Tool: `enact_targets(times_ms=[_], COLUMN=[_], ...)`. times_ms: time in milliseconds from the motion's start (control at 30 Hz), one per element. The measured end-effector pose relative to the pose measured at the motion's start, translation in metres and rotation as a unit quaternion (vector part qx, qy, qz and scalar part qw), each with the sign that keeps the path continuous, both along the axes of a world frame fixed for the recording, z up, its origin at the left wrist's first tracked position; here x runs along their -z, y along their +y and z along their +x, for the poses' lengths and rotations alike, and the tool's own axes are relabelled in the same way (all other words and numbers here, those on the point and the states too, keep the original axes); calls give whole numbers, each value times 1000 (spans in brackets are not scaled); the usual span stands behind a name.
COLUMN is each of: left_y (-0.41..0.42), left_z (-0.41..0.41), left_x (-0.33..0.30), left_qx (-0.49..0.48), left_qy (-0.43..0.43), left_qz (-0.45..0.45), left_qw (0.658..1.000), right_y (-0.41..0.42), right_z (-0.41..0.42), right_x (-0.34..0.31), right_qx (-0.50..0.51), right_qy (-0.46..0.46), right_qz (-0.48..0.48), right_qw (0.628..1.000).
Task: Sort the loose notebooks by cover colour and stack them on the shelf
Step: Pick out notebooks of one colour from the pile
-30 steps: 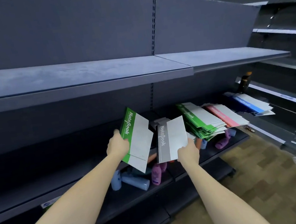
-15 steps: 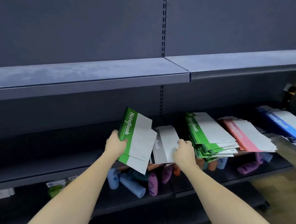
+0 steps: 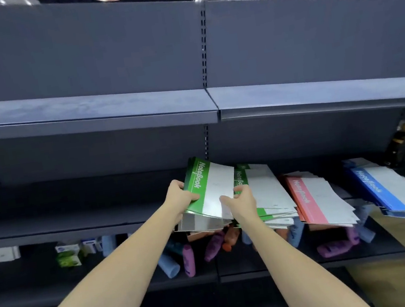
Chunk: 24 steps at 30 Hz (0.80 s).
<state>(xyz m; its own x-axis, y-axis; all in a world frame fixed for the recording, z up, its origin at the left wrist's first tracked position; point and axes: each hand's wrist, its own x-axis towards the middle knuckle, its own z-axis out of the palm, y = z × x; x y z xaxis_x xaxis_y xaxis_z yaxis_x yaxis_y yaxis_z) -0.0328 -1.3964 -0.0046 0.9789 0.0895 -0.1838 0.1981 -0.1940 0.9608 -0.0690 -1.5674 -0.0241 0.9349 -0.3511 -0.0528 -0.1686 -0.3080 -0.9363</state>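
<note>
Right hand (image 3: 242, 200) moved onto green notebook (image 3: 211, 186); left hand (image 3: 179, 199) fingers grip it; three sorted stacks.

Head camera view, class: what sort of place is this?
Probably a shop aisle: long grey metal slotted shelving, colour-sorted stacks of green notebooks, pink notebooks and blue notebooks, and plastic bottles below.

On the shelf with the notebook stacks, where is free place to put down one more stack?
Bare room lies on the notebook shelf left of the left hand. Rightward it is crowded: green stack, pink stack and blue stack sit close together. The upper shelf also shows bare.
</note>
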Motion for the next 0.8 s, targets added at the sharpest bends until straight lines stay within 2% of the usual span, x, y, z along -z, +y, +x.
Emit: enact_targets(times_ms=[100, 233, 433, 633, 800], left_y=[-38, -88, -127, -138, -138], left_z=[3, 10, 17, 8, 7], left_x=[-1, -1, 10, 12, 9], left_qx=[23, 34, 4, -25, 24], left_qy=[-4, -6, 4, 22, -14], left_qz=[6, 15, 80, 192, 263], left_qw=[1000, 999, 997, 981, 964], right_y=[-33, -87, -139, -164, -159], right_z=[-1, -3, -4, -10, -10], right_x=[-5, -9, -13, -2, -3], right_qx=[71, 131, 159, 162, 84], right_qy=[-5, -4, 20, 45, 39], right_qz=[34, 21, -92, -99, -81], right_qw=[997, 991, 983, 981, 992])
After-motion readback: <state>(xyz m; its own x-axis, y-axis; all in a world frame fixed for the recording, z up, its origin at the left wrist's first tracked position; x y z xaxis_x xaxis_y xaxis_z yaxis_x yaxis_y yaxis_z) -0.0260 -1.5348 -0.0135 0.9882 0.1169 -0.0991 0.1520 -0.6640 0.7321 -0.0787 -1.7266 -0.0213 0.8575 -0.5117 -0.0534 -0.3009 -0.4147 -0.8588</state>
